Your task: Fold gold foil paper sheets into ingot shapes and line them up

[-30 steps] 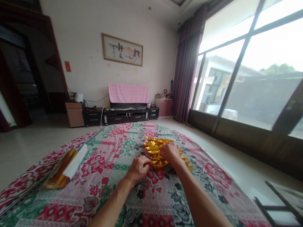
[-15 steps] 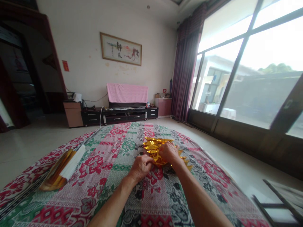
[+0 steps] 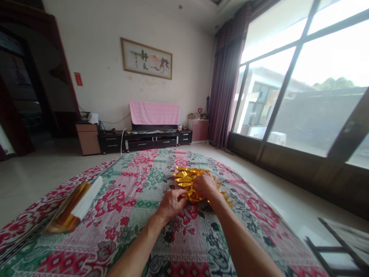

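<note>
Several pointed, folded pieces of shiny gold foil paper (image 3: 183, 179) lie in an overlapping row on the flowered tablecloth (image 3: 112, 204). My left hand (image 3: 170, 203) pinches the near left edge of the closest foil piece between thumb and fingers. Over the middle of the row, my right hand (image 3: 205, 184) has its fingers curled down onto the same foil. The back of that hand hides its fingertips and part of the row. More foil points stick out to the right, behind the wrist.
At the left of the round table lies a stack of gold paper (image 3: 67, 206) with a white strip (image 3: 88, 200) along it. Beyond the table stand a low black cabinet (image 3: 150, 143) and a pink cloth (image 3: 154, 112) over a screen. A dark-framed chair (image 3: 337, 246) stands at lower right.
My left hand has shifted very slightly left at the foil's edge. The right hand stays on the foil, and the whole view has moved a little.
</note>
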Motion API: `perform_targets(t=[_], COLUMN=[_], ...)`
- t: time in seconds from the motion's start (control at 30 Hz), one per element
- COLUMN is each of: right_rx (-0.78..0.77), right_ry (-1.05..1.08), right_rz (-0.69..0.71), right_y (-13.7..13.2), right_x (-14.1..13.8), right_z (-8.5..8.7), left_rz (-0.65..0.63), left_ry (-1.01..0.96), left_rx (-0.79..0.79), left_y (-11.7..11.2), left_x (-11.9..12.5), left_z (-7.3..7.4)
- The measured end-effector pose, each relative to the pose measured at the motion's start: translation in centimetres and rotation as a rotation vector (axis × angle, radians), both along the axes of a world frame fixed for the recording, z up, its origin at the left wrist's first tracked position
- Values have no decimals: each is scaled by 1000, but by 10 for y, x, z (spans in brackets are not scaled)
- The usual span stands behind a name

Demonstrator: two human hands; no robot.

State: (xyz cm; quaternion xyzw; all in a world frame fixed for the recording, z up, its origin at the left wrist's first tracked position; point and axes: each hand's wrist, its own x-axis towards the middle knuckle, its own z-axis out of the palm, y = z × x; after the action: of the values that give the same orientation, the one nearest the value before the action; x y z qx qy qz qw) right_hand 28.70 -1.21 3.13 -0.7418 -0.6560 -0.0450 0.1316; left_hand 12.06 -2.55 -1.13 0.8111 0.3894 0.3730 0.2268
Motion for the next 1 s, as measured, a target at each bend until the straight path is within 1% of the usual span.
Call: perform_targets(t=[0.33, 0.73, 0.9, 1.0], right_rx=[-1, 27, 21, -28], right_ry=[19, 48, 47, 32], right_rz=[18, 31, 26, 54], right_y=[-2, -2, -6, -10], right_x=[-1, -1, 1, 3], right_z=[3, 6, 13, 19], left_rz=[38, 31, 53, 69], left_ry=[4, -8, 4, 5], left_rx=[-13, -39, -35, -34], left_y=[3, 4, 4, 4], left_x=[-5, -8, -11, -12], left_z=[-6, -8, -9, -8])
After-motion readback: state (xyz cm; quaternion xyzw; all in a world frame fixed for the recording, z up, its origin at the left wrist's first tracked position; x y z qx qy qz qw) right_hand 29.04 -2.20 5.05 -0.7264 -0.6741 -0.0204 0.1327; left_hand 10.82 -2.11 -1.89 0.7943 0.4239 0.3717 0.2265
